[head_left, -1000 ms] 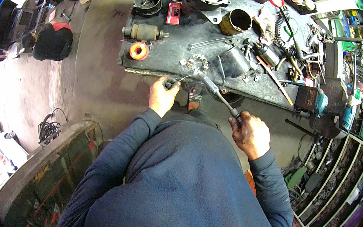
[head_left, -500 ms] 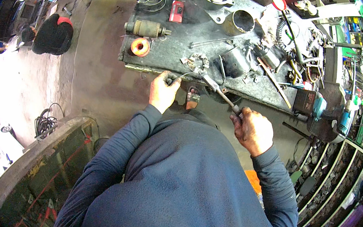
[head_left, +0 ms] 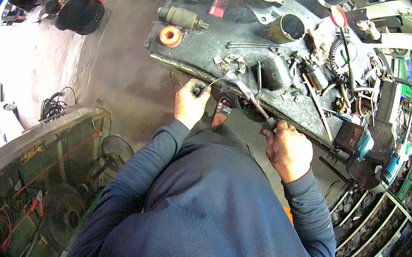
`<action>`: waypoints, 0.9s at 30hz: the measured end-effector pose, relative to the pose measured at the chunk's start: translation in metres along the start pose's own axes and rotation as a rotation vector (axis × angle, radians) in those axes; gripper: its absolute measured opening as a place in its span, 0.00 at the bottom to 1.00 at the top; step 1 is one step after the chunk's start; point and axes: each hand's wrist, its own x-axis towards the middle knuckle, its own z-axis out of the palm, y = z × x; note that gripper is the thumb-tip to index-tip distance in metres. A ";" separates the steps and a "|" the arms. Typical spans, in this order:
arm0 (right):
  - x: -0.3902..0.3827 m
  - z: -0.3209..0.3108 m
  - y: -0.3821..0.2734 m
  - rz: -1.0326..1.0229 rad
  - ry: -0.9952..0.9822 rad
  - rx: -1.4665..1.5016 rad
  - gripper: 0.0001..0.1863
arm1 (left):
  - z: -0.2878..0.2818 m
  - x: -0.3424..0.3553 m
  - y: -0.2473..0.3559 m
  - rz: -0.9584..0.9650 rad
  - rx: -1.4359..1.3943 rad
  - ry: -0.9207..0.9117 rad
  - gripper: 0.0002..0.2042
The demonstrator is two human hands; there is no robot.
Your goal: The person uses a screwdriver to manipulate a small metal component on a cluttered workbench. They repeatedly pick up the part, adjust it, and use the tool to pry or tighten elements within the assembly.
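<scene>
My right hand [head_left: 289, 151] is closed round the handle of a soldering iron [head_left: 255, 105]. The iron slants up and left, with its tip over the near edge of the workbench [head_left: 192, 69]. In a pinch, my left hand [head_left: 191, 105] holds a thin solder wire [head_left: 215, 81], whose far end reaches the iron's tip; whether they touch is too small to tell. Just beyond the tip, a round metal part with an open centre [head_left: 233, 66] lies on the bench. A dark metal cylinder [head_left: 276, 73] stands to its right.
An orange spool [head_left: 170, 37], a motor armature [head_left: 182, 18] and a red box [head_left: 219, 4] lie at the bench's left. Farther back is an open metal sleeve [head_left: 291, 28]. Cables and tools crowd the right, near a cordless tool's battery [head_left: 350, 136]. Metal shelving [head_left: 373, 234] stands lower right.
The view has turned, so the bench sits tilted and shifted right. Both hands keep their grips; the iron's tip and solder wire stay close together near the bench edge.
</scene>
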 end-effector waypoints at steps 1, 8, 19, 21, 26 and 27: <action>-0.001 0.003 0.000 -0.025 0.058 -0.023 0.18 | 0.002 -0.002 0.001 -0.007 -0.003 0.001 0.07; 0.006 0.006 0.006 0.015 0.032 0.071 0.17 | -0.001 0.008 -0.003 0.004 -0.032 -0.023 0.08; -0.001 0.002 -0.017 0.086 0.086 0.097 0.21 | -0.012 0.017 -0.001 0.112 0.039 -0.080 0.08; 0.000 -0.002 -0.015 0.046 0.107 0.050 0.22 | -0.016 0.016 0.007 0.089 0.064 -0.097 0.08; -0.001 0.006 -0.007 0.041 0.103 0.136 0.22 | -0.016 0.013 0.012 0.061 0.105 -0.110 0.09; 0.000 0.004 -0.009 0.054 0.102 0.175 0.22 | -0.014 0.013 0.009 0.064 0.075 -0.101 0.09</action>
